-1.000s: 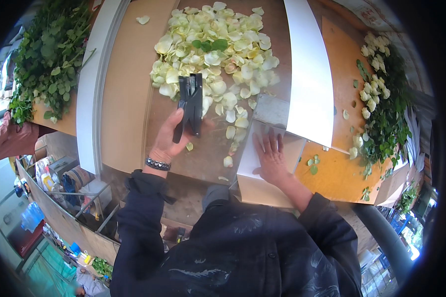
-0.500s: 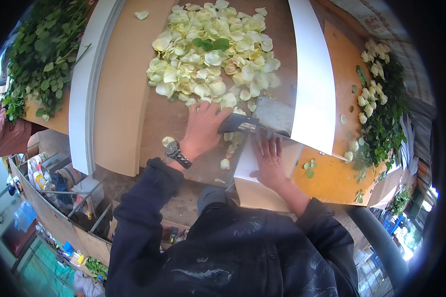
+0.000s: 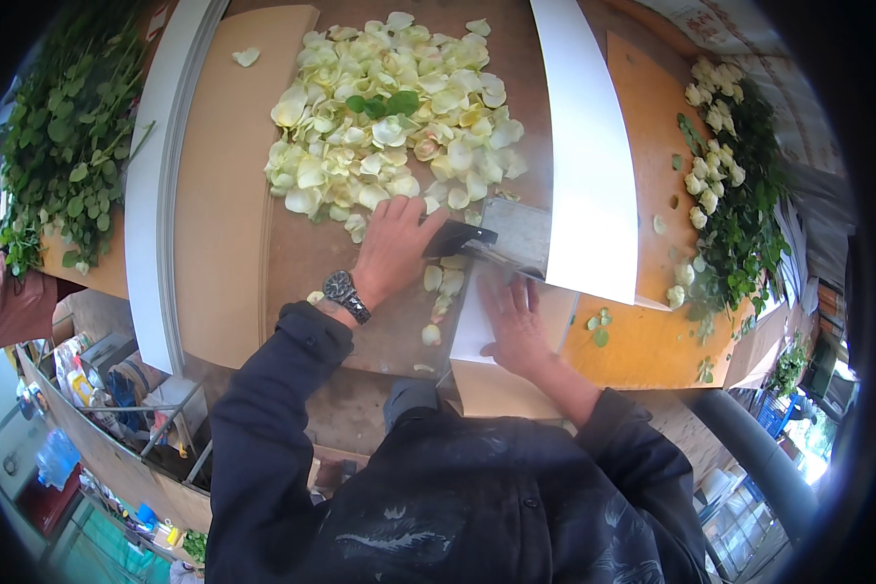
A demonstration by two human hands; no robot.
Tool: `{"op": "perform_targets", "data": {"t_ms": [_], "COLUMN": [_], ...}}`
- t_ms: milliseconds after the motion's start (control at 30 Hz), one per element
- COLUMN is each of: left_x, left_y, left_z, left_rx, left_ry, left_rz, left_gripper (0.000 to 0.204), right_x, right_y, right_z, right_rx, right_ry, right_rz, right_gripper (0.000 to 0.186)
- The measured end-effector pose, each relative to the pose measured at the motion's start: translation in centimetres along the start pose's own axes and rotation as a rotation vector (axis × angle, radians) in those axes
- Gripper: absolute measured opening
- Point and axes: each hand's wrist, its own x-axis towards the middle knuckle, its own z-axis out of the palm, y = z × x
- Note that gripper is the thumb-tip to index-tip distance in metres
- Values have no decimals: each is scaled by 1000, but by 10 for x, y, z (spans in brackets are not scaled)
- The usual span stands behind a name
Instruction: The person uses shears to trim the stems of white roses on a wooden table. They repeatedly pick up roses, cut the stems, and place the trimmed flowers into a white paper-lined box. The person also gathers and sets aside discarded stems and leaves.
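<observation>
My left hand (image 3: pixel 396 248), with a watch on its wrist, is wrapped round a black stapler (image 3: pixel 455 237) at the near side of the petals. The stapler's front end reaches over the edge of a grey metal plate (image 3: pixel 516 226). Fingers stretched, my right hand (image 3: pixel 518 326) presses on a folded sheet of white-faced cardboard (image 3: pixel 474 329) just below the stapler. Its fingertips lie close to the plate's near edge. Pale yellow-white rose petals (image 3: pixel 389 127) cover the table beyond my left hand, and a few green leaves (image 3: pixel 382 104) rest on them.
Brown cardboard sheets (image 3: pixel 236 195) and a white stack (image 3: pixel 161 185) lie to the left, beside leafy stems (image 3: pixel 73 146). A long white sheet (image 3: pixel 594 156) runs along the right. White roses (image 3: pixel 715 175) lie on the orange board (image 3: pixel 652 336). Another person's sleeve (image 3: pixel 10 310) shows at far left.
The whole view has shifted, so the table and petals sit farther left in it. My left hand still grips the stapler, and my right hand stays flat on the cardboard.
</observation>
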Motion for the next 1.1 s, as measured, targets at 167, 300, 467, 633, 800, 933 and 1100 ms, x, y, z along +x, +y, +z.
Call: {"op": "perform_targets", "data": {"t_ms": [167,300,467,633,800,933,1100], "left_x": [-1,-11,-9,-2,-18,-56,-125], "left_y": [-6,-17,-17,-8,-12,-22,-16], "left_z": [12,21,17,19,16,-6,-9], "left_rx": [91,99,136,220,285,314,377], "left_ry": [-64,-102,-190,-229,-33,-43,-126], "left_rz": [12,89,61,14,-11,-243,-432], "left_gripper": [38,15,21,35,72,76,84], "right_x": [-1,0,3,-3,-12,-64,-123], "right_y": [1,3,4,7,41,128,246], "right_z": [5,20,29,18,22,53,76], "right_rx": [18,137,154,94,413,528,473], "right_ry": [-34,-42,211,258,270,477,764], "right_rz": [12,6,-76,-47,1,202,535], "right_gripper": [123,113,93,87,70,56,38]}}
